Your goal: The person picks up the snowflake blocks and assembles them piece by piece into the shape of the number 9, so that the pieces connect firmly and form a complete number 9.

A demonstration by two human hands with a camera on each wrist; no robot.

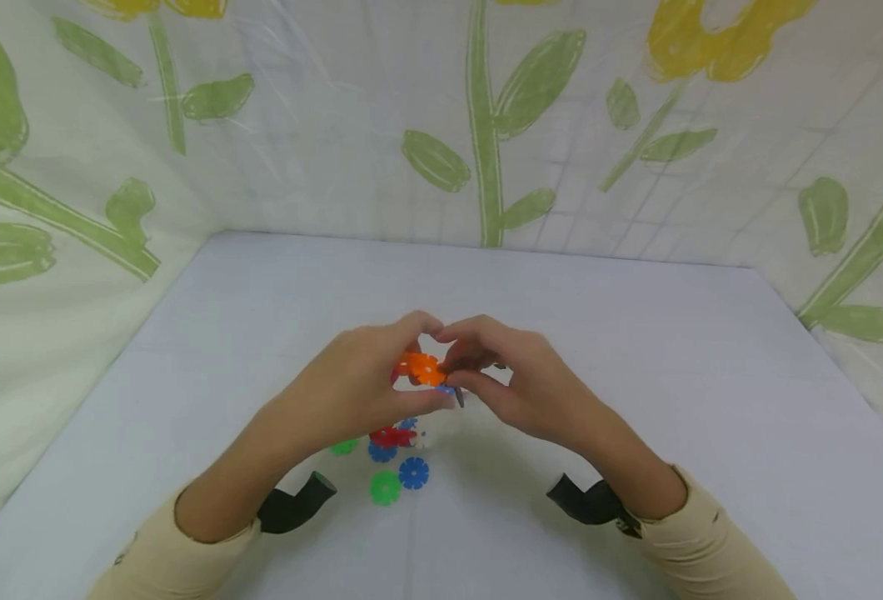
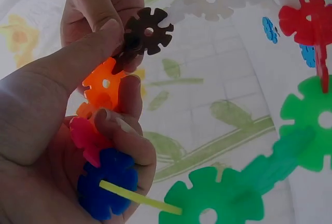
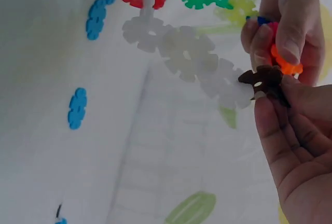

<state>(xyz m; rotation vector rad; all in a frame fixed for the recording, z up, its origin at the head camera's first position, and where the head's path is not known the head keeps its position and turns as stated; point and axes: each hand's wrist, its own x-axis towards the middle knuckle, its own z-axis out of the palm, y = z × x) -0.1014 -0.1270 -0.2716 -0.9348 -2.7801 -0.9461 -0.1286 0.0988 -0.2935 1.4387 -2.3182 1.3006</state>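
Head view: a pale table (image 1: 636, 375) stands walled in by sheeting printed with green leaves (image 1: 501, 100). Loose discs (image 1: 400, 475) lie near the forearms. The left hand (image 1: 351, 387) curls thumb and fingers tight round an orange disc (image 1: 421, 368) of the linked chain (image 2: 228, 198). The right hand (image 1: 520, 383) pinches a brown disc (image 3: 264, 79) against it. Both hands hover above the table, fingertips meeting, wrists angled inward

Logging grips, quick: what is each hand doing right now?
Left hand: grips the orange disc of the linked disc chain.
Right hand: pinches the brown disc.
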